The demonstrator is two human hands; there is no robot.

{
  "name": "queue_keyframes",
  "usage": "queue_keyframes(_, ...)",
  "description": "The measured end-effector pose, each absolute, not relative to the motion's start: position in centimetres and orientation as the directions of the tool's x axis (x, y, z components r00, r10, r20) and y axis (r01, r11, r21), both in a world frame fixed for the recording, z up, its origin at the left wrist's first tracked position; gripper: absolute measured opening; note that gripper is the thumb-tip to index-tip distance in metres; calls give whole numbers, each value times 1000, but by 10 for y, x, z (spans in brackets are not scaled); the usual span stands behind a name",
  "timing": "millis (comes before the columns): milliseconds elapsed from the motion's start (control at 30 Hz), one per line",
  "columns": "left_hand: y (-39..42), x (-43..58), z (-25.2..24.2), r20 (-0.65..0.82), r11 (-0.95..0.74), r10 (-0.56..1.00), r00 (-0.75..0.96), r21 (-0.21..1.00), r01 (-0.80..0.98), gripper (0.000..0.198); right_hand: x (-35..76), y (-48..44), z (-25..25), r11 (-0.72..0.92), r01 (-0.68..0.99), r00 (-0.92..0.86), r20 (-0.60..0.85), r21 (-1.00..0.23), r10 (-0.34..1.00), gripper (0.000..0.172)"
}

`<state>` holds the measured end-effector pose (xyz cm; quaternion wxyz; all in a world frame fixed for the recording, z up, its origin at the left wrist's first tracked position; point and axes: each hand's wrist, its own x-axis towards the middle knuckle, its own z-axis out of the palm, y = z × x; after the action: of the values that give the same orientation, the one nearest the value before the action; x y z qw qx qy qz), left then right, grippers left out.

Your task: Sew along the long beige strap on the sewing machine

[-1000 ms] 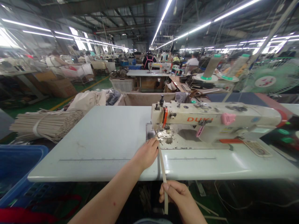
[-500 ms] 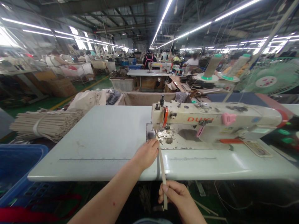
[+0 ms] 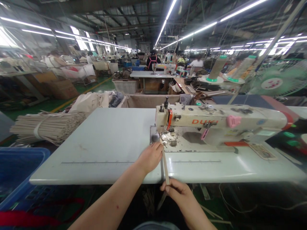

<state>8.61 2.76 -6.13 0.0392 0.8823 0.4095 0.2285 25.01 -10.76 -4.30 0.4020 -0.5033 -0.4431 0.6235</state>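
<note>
Beige strip (image 3: 165,167) runs from the left hand's fingertips toward six o'clock, over the desk (image 3: 103,140) edge to the right hand (image 3: 178,193) at five o'clock, which pinches it between thumb and fingers. Left hand (image 3: 151,157) lies over its far end, pressing or gripping, I cannot tell which. Apparently it is being lined up at the sewing machine (image 3: 222,118), two o'clock; the next move calls for even tension.
</note>
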Motion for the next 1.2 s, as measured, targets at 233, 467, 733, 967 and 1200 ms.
queue_keyframes(233,27,85,-61,365,-660,743,561,268,702,21,243,-107,-38,-411,-230,-202,-370,-882,907,44)
queue_keyframes(467,27,85,-59,355,-654,751,556,286,700,19,247,-117,-34,-426,-193,-206,-388,-884,898,46)
queue_keyframes(733,26,83,-60,347,-652,754,558,297,698,17,250,-120,-33,-418,-171,-219,-380,-892,899,45)
queue_keyframes(967,28,83,-62,348,-656,750,562,287,697,15,253,-123,-37,-404,-162,-211,-368,-901,906,47)
queue_keyframes(1200,27,84,-61,340,-654,753,563,287,700,16,254,-122,-39,-394,-111,-185,-371,-912,910,48)
